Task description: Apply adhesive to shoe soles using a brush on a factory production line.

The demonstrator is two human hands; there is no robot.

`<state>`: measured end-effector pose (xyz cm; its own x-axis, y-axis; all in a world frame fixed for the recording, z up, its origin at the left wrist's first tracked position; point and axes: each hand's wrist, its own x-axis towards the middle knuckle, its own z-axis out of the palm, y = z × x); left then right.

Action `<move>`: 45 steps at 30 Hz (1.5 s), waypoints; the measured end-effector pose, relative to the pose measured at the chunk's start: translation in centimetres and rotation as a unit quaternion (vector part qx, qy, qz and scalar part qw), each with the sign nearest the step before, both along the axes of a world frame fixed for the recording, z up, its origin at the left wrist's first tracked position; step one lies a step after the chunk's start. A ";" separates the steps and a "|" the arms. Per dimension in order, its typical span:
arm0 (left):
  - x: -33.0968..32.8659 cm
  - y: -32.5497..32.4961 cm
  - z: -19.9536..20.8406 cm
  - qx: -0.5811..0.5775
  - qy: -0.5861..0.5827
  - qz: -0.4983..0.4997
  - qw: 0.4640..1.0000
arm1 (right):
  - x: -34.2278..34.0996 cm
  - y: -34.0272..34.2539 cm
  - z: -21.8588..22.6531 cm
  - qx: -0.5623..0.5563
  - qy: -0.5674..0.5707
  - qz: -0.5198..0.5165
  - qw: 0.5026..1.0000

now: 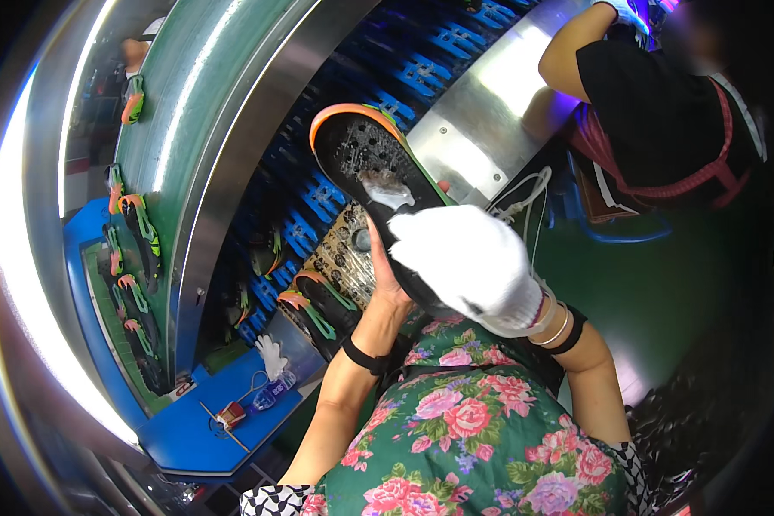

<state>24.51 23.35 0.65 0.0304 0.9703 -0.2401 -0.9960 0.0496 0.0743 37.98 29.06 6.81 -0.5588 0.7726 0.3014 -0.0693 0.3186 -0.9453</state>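
A long shoe sole [340, 148], black inside with an orange and green rim, is held tilted in front of my body. My bare left hand [387, 271] grips its left edge, the thumb along the side. My right hand [469, 262], in a white glove, lies closed over the middle of the sole. The glove is overexposed, so its separate fingers and anything inside them are hidden. A pale, glossy patch [387, 189] shows on the sole just beyond the glove. The sole's near end is partly covered by my right hand.
Dark shoe parts [327, 297] with orange and green trim sit left of my left hand. More shoe parts [142, 232] line a green conveyor [189, 112]. A blue table [181, 439] carries a bottle [271, 391] and white glove [271, 354]. A co-worker [654, 120] is at far right.
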 end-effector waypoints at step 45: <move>-4.6 0.8 -2.5 0.045 0.047 0.018 0.998 | 2.2 1.8 -2.0 0.083 0.052 0.136 0.986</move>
